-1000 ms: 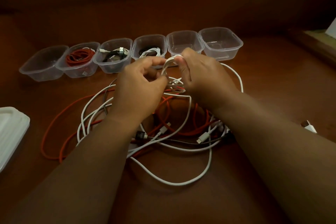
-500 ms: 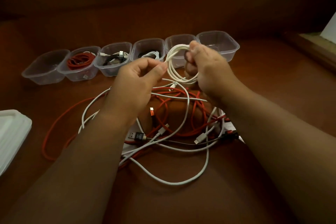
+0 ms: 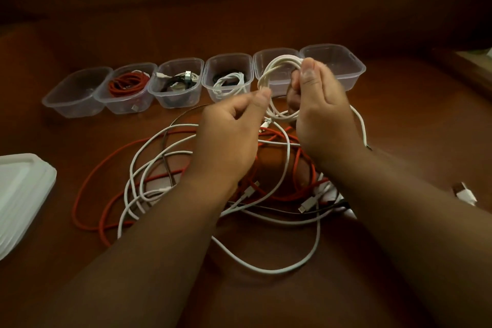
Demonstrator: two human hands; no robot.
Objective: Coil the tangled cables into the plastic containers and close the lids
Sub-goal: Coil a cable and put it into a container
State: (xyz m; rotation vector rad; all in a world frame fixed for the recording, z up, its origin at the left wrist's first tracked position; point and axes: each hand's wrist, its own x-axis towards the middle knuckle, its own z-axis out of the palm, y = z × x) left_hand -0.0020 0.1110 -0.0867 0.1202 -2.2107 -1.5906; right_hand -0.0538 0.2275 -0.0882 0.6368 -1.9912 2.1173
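1. Right hand (image 3: 320,104), upper centre-right of frame, grips a white cable coil (image 3: 274,80) of several loops. The loops stand roughly upright and project up and to the left of the fist.
2. Left hand (image 3: 229,136), centre of frame, pinches a strand just beside the coil's lower-left edge; fingers curled. The two hands sit close, apart only by the coil.
3. Key relation: the coil hangs directly in front of the fifth clear container (image 3: 259,62) in the row across the upper frame. That container appears empty, as does the sixth container (image 3: 351,61) to its right. Right hand is nearer both.
4. Coil looks cream-white, smooth and springy; judged likely to unwind if released loosely.
5. The tail trails down into the tangled cables (image 3: 186,168), red, white and black, at centre frame.
6. Lids (image 3: 18,194) lie stacked at left edge; no container is closed.
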